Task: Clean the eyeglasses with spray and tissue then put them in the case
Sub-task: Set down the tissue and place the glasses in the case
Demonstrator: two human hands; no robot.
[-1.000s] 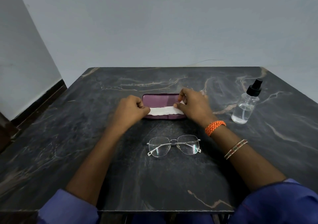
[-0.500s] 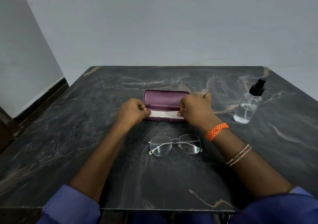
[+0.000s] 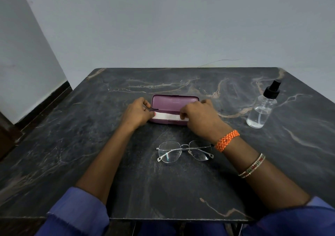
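A purple glasses case (image 3: 171, 101) lies open in the middle of the dark marble table (image 3: 72, 136), lid raised at the back. A folded white tissue (image 3: 166, 116) stretches across its lower half. My left hand (image 3: 137, 112) pinches the tissue's left end and my right hand (image 3: 198, 115) pinches its right end. Thin metal-framed eyeglasses (image 3: 184, 151) lie folded on the table just in front of the case, untouched. A clear spray bottle (image 3: 262, 108) with a black nozzle stands upright to the right.
The table's near edge (image 3: 163, 218) runs just above my blue sleeves. A pale wall stands behind the table, and a dark skirting strip (image 3: 45, 107) runs along the floor at the left.
The case lid has swung further up and open. Both hands brought the folded tissue down into the case's lower half, still gripping its ends. Glasses and bottle stayed put.
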